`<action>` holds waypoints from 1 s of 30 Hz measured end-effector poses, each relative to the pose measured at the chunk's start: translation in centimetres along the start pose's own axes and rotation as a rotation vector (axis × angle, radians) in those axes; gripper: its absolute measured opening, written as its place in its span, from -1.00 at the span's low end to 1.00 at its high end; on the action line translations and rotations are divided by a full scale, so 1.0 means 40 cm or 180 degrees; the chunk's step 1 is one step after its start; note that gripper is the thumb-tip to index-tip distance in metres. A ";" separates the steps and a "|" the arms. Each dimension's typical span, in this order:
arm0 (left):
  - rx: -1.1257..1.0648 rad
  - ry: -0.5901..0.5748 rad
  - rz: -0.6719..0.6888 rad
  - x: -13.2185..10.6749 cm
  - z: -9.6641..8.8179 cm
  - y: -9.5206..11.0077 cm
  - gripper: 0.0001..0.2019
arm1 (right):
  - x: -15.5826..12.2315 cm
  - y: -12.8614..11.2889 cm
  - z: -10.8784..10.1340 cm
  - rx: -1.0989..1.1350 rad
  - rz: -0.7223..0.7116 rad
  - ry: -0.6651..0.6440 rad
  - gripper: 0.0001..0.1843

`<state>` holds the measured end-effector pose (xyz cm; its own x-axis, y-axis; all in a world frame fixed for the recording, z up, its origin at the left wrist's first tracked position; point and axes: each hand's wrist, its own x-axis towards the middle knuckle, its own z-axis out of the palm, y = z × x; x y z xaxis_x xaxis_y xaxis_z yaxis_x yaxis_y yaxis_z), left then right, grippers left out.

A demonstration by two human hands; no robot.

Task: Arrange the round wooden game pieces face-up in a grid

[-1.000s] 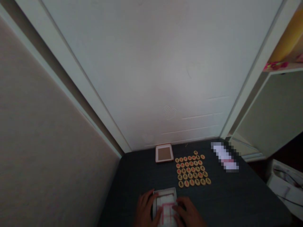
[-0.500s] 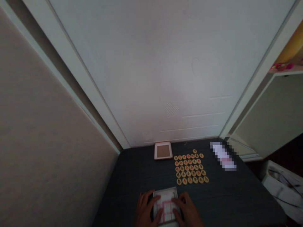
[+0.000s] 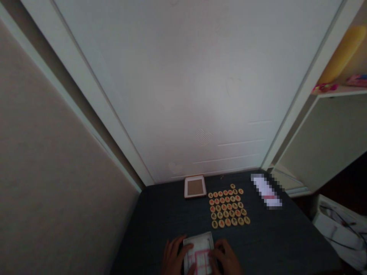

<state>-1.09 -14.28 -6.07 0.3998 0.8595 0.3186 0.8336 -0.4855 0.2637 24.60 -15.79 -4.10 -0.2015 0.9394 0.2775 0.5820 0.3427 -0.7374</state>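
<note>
A shallow white box lies at the near edge of the table, low in the view. Inside it sits a folded white sheet printed with pink lines. My left hand wraps the box's left side, its thumb and a finger on the sheet. From the right, my right hand curls over the box's edge with fingertips on the sheet. Beyond the hands, several round xiangqi pieces with red or dark characters lie face up in rows. The box's near end is cut off by the frame.
A shallow box lid with a brown inside lies at the table's back. A pixelated item rests at the back right. The dark table meets a white panel behind. Right of it stands a white container with cables.
My view has shifted slightly, so the scene sits a little lower and to the left. Both hands stay at the box; the right fingers look more curled over the sheet.
</note>
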 end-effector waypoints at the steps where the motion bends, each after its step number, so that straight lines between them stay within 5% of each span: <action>1: 0.0020 0.0040 0.0020 -0.001 0.007 -0.004 -0.55 | 0.003 -0.002 -0.001 0.0017 0.0009 0.0004 -0.86; 13: -0.0321 0.0290 -0.0426 0.024 -0.027 0.020 -0.71 | -0.022 0.060 -0.015 0.0106 -0.0286 -0.0121 -0.61; 21: -0.0720 0.0498 -0.0764 0.045 -0.023 0.048 -0.71 | -0.004 0.046 -0.024 0.0217 -0.0282 -0.0082 -0.71; 26: -0.0890 0.0606 -0.1005 0.082 -0.053 0.057 -0.73 | 0.051 0.044 -0.127 0.0154 -0.0178 0.0357 -0.75; 30: -0.1021 0.0495 -0.0867 0.108 -0.058 0.055 -0.73 | 0.159 0.131 -0.267 -0.0195 0.0074 0.0668 -0.72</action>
<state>1.59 -12.00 -1.99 0.0997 0.9404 0.3251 0.7302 -0.2911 0.6181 34.79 -8.16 0.39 -0.0228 0.9215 0.3876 0.6328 0.3135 -0.7080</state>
